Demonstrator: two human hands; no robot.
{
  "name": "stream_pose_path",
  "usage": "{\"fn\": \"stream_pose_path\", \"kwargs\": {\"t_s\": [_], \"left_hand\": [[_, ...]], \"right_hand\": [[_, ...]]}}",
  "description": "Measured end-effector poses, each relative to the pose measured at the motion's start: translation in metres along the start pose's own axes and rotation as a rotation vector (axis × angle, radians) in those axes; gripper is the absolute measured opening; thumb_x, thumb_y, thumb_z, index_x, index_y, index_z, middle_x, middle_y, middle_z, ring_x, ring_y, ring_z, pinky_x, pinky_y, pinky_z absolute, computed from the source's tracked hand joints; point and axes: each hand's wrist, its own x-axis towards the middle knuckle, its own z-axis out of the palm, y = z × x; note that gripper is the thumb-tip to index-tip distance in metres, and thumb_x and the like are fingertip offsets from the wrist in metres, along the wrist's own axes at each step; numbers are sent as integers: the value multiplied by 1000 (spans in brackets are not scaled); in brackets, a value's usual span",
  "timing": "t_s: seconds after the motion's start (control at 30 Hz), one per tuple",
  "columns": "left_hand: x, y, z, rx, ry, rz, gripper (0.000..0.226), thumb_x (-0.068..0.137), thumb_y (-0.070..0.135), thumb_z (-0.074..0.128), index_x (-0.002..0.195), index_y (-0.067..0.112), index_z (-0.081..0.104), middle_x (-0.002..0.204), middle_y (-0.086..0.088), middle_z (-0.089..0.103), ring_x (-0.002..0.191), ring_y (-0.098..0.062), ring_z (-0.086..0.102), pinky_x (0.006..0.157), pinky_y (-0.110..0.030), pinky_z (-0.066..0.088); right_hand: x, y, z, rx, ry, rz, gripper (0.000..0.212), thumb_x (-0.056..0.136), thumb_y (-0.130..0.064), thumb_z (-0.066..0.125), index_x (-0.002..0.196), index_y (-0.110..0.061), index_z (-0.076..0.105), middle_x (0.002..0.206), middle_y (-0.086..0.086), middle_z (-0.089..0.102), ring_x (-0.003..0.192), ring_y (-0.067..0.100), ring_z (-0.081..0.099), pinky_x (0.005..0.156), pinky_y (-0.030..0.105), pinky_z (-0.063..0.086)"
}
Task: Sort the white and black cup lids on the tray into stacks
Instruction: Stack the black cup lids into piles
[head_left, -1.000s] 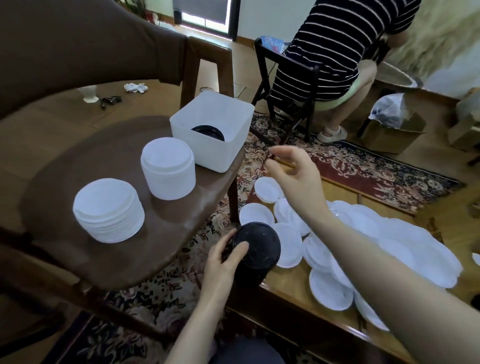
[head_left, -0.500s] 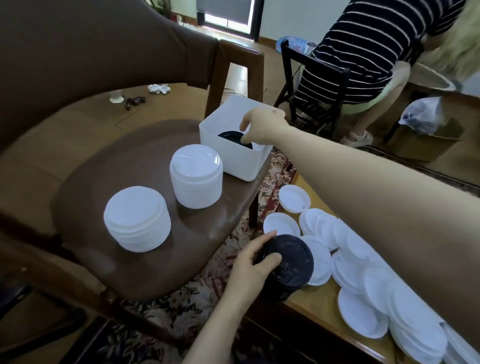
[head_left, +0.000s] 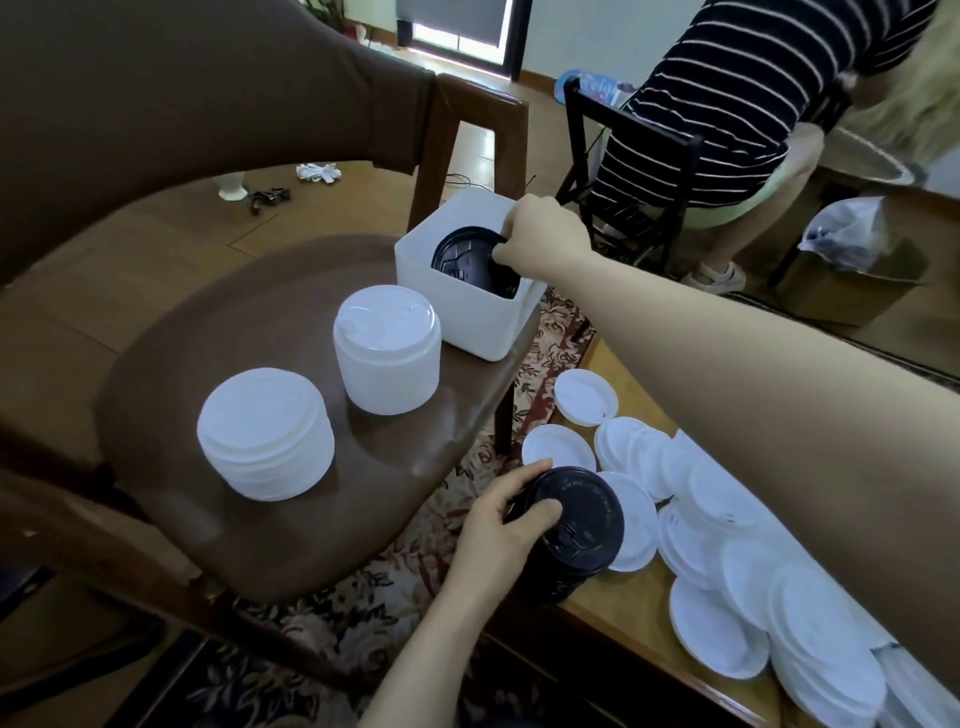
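Note:
My right hand reaches into a white square bin on the brown chair seat and pinches the edge of a black lid tilted inside it. My left hand grips a stack of black lids at the near corner of the wooden tray. Several loose white lids lie spread over the tray. Two stacks of white lids stand on the seat, a taller one and a lower one.
The brown chair seat and its backrest fill the left. A patterned rug lies beneath. A person in a striped top sits on a black chair behind, beside a cardboard box.
My right hand travelled from above the tray to the white bin and now holds a black lid raised and tilted there. My left hand stays on the black stack.

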Motion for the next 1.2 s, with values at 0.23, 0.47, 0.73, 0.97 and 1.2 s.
{"fn": "stream_pose_path", "kwargs": {"t_s": [0.23, 0.47, 0.73, 0.97, 1.2], "left_hand": [[-4, 4, 1, -17, 6, 7, 43, 72, 32, 69, 115, 39, 70, 125, 7, 69, 116, -5, 63, 104, -32, 50], [-5, 6, 2, 17, 13, 12, 37, 92, 10, 67, 112, 41, 68, 127, 8, 67, 118, -6, 60, 103, -29, 50], [-13, 11, 8, -31, 23, 22, 35, 95, 12, 64, 124, 33, 66, 118, 22, 61, 107, 5, 58, 80, -11, 53], [-18, 7, 12, -13, 38, 60, 37, 99, 19, 61, 127, 43, 59, 125, 28, 56, 115, 10, 53, 89, -11, 47], [-17, 5, 17, 44, 58, 80, 37, 105, 28, 48, 141, 36, 51, 145, 15, 49, 135, -2, 42, 104, -19, 36]], "right_hand": [[-25, 10, -33, 251, 187, 14, 24, 92, -21, 54, 108, -13, 71, 107, 7, 70, 98, 28, 64, 77, 36, 52], [-114, 54, -58, 655, 422, 192, 6, 82, -28, 62, 83, -25, 57, 78, -7, 63, 72, 13, 59, 68, 34, 50], [-239, 102, 14, 679, 475, 297, 13, 93, -18, 56, 102, -27, 60, 70, 5, 66, 59, 31, 61, 55, 52, 51], [-266, 112, 44, 437, 428, 313, 12, 94, -13, 59, 103, -18, 64, 78, -5, 67, 73, 22, 66, 58, 34, 48], [-295, 84, 52, 423, 464, -70, 18, 87, -23, 63, 105, -26, 65, 98, -14, 70, 84, 4, 65, 68, 16, 49]]}}
